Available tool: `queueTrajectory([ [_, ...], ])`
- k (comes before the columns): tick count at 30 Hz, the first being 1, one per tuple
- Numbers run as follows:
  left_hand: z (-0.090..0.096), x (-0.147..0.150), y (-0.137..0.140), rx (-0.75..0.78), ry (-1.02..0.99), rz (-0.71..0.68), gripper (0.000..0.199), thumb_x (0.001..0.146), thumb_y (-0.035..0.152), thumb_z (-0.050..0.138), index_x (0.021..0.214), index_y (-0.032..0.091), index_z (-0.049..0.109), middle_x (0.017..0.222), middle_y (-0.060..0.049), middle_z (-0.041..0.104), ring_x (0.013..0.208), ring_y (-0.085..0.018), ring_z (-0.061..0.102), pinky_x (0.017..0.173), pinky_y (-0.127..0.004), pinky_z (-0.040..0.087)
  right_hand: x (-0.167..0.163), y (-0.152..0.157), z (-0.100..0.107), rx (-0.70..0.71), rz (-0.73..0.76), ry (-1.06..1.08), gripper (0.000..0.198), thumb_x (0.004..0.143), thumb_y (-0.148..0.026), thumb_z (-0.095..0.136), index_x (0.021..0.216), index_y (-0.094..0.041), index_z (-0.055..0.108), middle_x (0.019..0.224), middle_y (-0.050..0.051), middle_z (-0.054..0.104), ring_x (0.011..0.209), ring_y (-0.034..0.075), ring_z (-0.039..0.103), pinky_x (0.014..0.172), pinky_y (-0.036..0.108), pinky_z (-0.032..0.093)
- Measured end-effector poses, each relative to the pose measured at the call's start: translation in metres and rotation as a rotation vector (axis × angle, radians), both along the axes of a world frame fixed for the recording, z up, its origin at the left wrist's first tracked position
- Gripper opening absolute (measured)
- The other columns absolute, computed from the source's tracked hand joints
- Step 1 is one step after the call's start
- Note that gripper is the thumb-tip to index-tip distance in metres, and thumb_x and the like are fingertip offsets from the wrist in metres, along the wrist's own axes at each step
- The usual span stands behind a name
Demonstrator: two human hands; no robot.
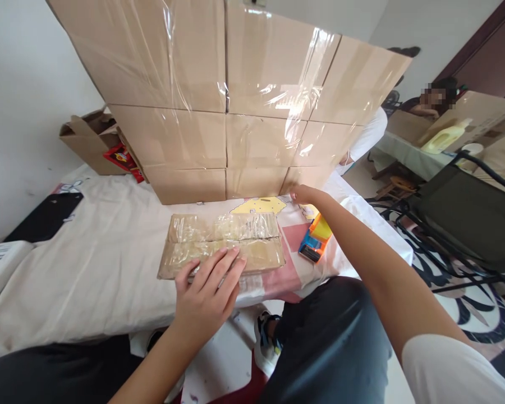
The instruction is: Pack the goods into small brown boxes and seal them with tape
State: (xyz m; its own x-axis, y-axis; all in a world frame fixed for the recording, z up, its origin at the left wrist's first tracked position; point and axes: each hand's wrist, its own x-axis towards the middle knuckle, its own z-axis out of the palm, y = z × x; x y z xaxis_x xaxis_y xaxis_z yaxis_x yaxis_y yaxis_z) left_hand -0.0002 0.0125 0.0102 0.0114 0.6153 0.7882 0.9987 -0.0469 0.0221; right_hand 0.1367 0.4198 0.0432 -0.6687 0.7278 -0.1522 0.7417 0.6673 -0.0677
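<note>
A flat cardboard box (223,229) sealed with clear tape lies on the cloth-covered table in front of me. My left hand (210,286) rests on its near edge, fingers stretched out over the top. Behind the box stands a tall cardboard panel (185,134) wrapped in shiny clear film, its face divided by dark lines into several rectangles. At the panel's lower right corner, my right hand (304,194) is closed and appears to touch the cardboard; what its fingers hold, if anything, is hidden. Below my right forearm sits a small orange, blue and yellow plastic object (312,247).
A brown paper bag (90,140) and a red packet (121,157) stand left of the panel. A dark flat object (46,216) and a white box (2,266) lie farther left. On the right are a dark folding chair (467,213) and another person behind cardboard boxes.
</note>
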Motion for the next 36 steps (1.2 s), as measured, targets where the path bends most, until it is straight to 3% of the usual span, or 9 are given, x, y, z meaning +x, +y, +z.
queueTrajectory([
  [3, -0.002, 0.000, -0.001, 0.022, -0.001, -0.001, 0.040, 0.087, 0.016, 0.065, 0.126, 0.022, 0.066, 0.128, -0.004, 0.072, 0.115, -0.023, 0.067, 0.108, -0.042, 0.030, 0.004, -0.009, 0.017, 0.002, 0.002, 0.091, 0.011, 0.073, -0.011, 0.067, 0.068, -0.016, 0.059, 0.078, 0.006, 0.065, 0.077, 0.018, 0.059, 0.069, 0.028, 0.042],
  [5, -0.002, -0.004, -0.002, 0.014, 0.013, -0.010, 0.041, 0.086, 0.016, 0.066, 0.127, 0.022, 0.066, 0.128, -0.004, 0.072, 0.115, -0.023, 0.068, 0.107, -0.042, 0.031, 0.010, -0.030, 0.031, -0.095, -0.006, 0.304, 0.015, 0.080, -0.018, 0.065, 0.070, -0.017, 0.055, 0.073, 0.003, 0.060, 0.071, 0.014, 0.054, 0.064, 0.026, 0.039],
  [10, 0.004, -0.027, -0.007, -0.013, 0.087, -0.034, 0.044, 0.081, 0.018, 0.071, 0.125, 0.023, 0.065, 0.125, -0.004, 0.073, 0.109, -0.025, 0.069, 0.102, -0.043, 0.036, 0.033, -0.151, 0.053, -0.803, 0.004, 1.212, 0.036, 0.075, -0.036, 0.080, 0.085, -0.022, 0.049, 0.063, -0.008, 0.047, 0.049, 0.006, 0.037, 0.050, 0.023, 0.026],
  [13, 0.005, -0.038, -0.008, -0.012, 0.152, -0.039, 0.051, 0.078, 0.020, 0.074, 0.128, 0.022, 0.063, 0.124, -0.005, 0.074, 0.107, -0.027, 0.070, 0.099, -0.044, 0.037, 0.041, -0.226, 0.049, -0.988, -0.092, 1.456, 0.040, 0.071, -0.031, 0.083, 0.093, -0.023, 0.052, 0.070, -0.008, 0.050, 0.049, 0.005, 0.032, 0.047, 0.022, 0.022],
  [16, 0.001, -0.041, -0.008, -0.013, 0.164, -0.033, 0.059, 0.077, 0.024, 0.074, 0.134, 0.023, 0.059, 0.126, -0.007, 0.073, 0.107, -0.030, 0.069, 0.098, -0.047, 0.036, 0.043, -0.261, 0.026, -1.062, -0.155, 1.528, 0.036, 0.072, -0.027, 0.080, 0.095, -0.023, 0.052, 0.072, -0.008, 0.052, 0.050, 0.005, 0.032, 0.047, 0.022, 0.023],
  [23, -0.012, -0.038, -0.004, 0.031, 0.117, -0.007, 0.060, 0.075, 0.025, 0.071, 0.134, 0.026, 0.058, 0.125, -0.009, 0.072, 0.106, -0.033, 0.066, 0.097, -0.049, 0.033, 0.040, -0.241, -0.036, -1.049, -0.103, 1.452, 0.028, 0.073, -0.025, 0.069, 0.097, -0.021, 0.054, 0.073, -0.007, 0.056, 0.056, 0.006, 0.041, 0.052, 0.022, 0.029],
  [28, -0.019, -0.034, -0.002, 0.079, 0.063, 0.000, 0.055, 0.075, 0.023, 0.070, 0.129, 0.026, 0.060, 0.119, -0.010, 0.074, 0.103, -0.033, 0.065, 0.099, -0.051, 0.030, 0.030, -0.235, -0.046, -1.055, -0.008, 1.442, 0.026, 0.071, -0.018, 0.067, 0.094, -0.020, 0.056, 0.077, -0.005, 0.060, 0.075, 0.011, 0.056, 0.067, 0.023, 0.041],
  [31, -0.020, -0.035, -0.003, 0.068, 0.056, 0.001, 0.056, 0.075, 0.023, 0.071, 0.130, 0.026, 0.060, 0.120, -0.011, 0.073, 0.105, -0.034, 0.064, 0.099, -0.052, 0.030, 0.022, -0.234, -0.050, -1.086, 0.019, 1.412, 0.028, 0.070, -0.017, 0.070, 0.093, -0.021, 0.056, 0.075, -0.007, 0.058, 0.077, 0.011, 0.057, 0.074, 0.024, 0.044],
  [36, -0.018, -0.035, -0.004, 0.047, 0.060, -0.005, 0.060, 0.075, 0.025, 0.071, 0.134, 0.027, 0.057, 0.122, -0.012, 0.072, 0.107, -0.035, 0.063, 0.100, -0.053, 0.029, 0.014, -0.235, -0.056, -1.071, -0.011, 1.394, 0.031, 0.071, -0.016, 0.069, 0.097, -0.022, 0.053, 0.075, -0.008, 0.056, 0.073, 0.010, 0.056, 0.072, 0.024, 0.045],
])
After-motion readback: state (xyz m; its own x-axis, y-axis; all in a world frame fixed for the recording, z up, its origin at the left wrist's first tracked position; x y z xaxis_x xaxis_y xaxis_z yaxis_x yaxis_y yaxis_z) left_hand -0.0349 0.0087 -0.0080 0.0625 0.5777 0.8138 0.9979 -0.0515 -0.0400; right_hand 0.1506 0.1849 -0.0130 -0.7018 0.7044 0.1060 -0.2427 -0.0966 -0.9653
